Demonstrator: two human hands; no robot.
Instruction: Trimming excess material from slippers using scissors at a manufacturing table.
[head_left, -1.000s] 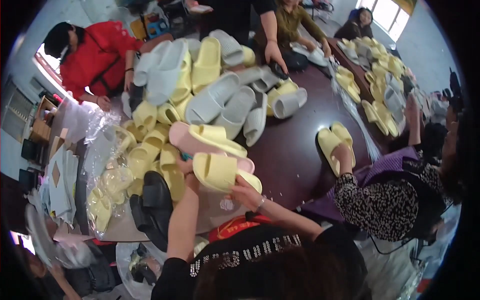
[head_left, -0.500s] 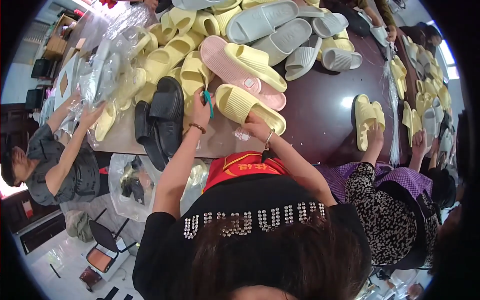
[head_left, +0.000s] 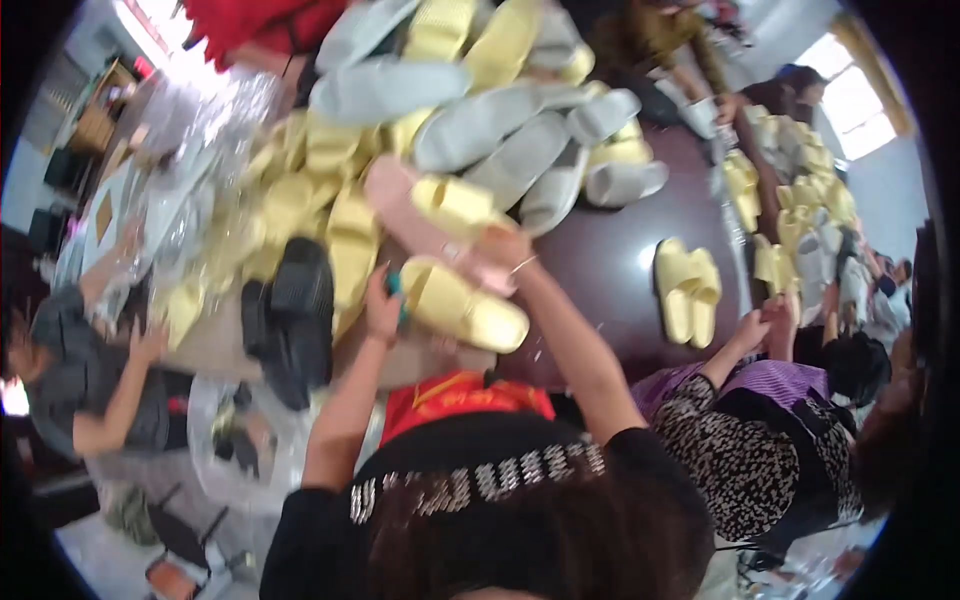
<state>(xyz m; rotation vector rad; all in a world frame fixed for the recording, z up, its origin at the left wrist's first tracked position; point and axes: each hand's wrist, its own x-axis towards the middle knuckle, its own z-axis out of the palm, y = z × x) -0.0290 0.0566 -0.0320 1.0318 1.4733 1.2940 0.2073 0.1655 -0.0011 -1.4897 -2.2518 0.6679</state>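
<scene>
My left hand (head_left: 380, 305) is closed around teal-handled scissors (head_left: 394, 285), close to the near edge of the table. Just right of it lies a yellow slipper (head_left: 463, 310), sole down, with neither hand on it. My right hand (head_left: 503, 245) reaches farther in and grips the heel end of a second yellow slipper (head_left: 448, 205); motion blur softens the fingers. Under that one, pink slippers (head_left: 393, 195) are partly covered. A pair of black slippers (head_left: 303, 285) sits left of my left hand, at the table edge.
A heap of yellow and grey slippers (head_left: 480, 125) fills the far table. On the right, a yellow pair (head_left: 687, 290) lies before a co-worker in a purple apron (head_left: 770, 365). Another person (head_left: 60, 350) works at left beside clear plastic bags (head_left: 190, 215). A plastic-lined bin (head_left: 215, 430) stands below.
My right hand has left the near yellow slipper and moved forward to the one on the pink slippers. The view has shifted. The right co-worker's hand has come off the yellow pair.
</scene>
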